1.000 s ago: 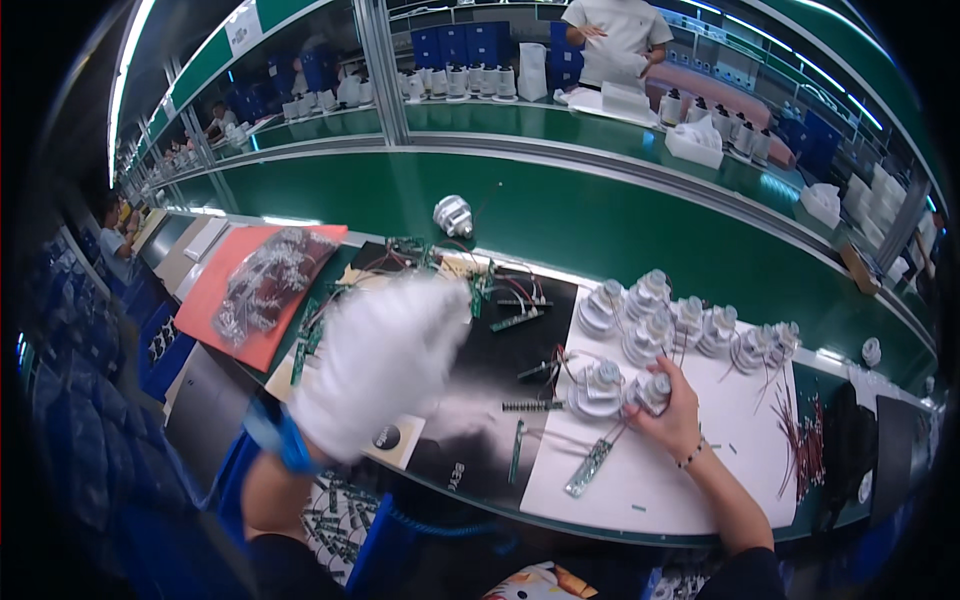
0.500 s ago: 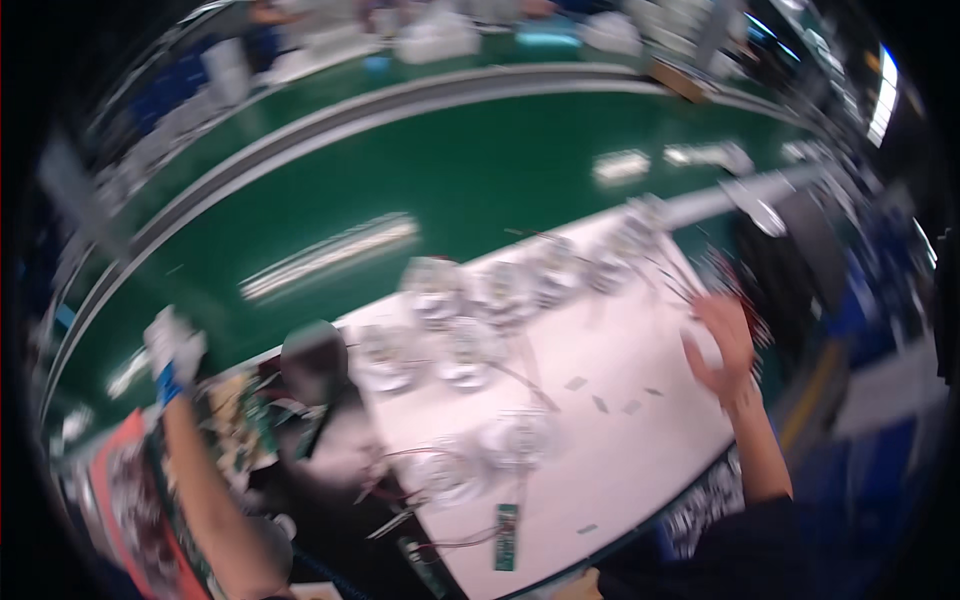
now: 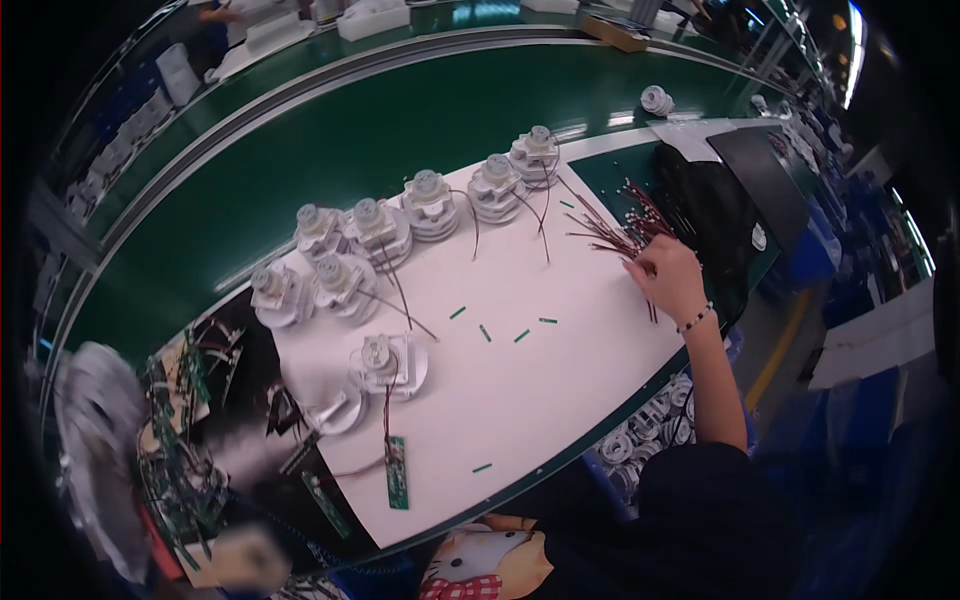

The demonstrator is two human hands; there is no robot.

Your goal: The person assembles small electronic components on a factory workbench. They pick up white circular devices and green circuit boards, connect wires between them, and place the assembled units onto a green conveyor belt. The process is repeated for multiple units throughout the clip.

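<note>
1. Head view, right side: a worker's bare right hand (image 3: pixel 670 278), a beaded bracelet (image 3: pixel 695 318) at the wrist, reaches into a loose bundle of dark red wires (image 3: pixel 622 240) at the right end of a white sheet (image 3: pixel 560 390).
2. Thumb and fingers are bent and drawn near one another at the wires, touching them; whether any strand is gripped cannot be told. Wires fan out on both sides of the fingers, their tips pale.
3. Of the two hands, the left cannot be made out for certain, and neither its opening nor its hold can be told. A blurred whitish shape (image 3: pixel 98 430) fills the left edge.
4. Round white assemblies (image 3: pixel 428 200) stand close together along the far edge of the sheet, several trailing thin leads over it. Another white unit (image 3: pixel 385 362) sits nearer the worker, beside one partly lost in blur.
5. A green circuit board (image 3: pixel 398 475) lies near the sheet's left edge, below that unit, with small green slips (image 3: pixel 485 333) scattered at mid-sheet.
6. More circuit boards (image 3: pixel 190 480), tangled with wiring, crowd the left of the tabletop (image 3: pixel 578 462).
7. Black fabric (image 3: pixel 700 215) lies just beyond the wires to the right, while below the right forearm a bin of white ring-shaped parts (image 3: pixel 625 445) shows past the tabletop's near edge.
</note>
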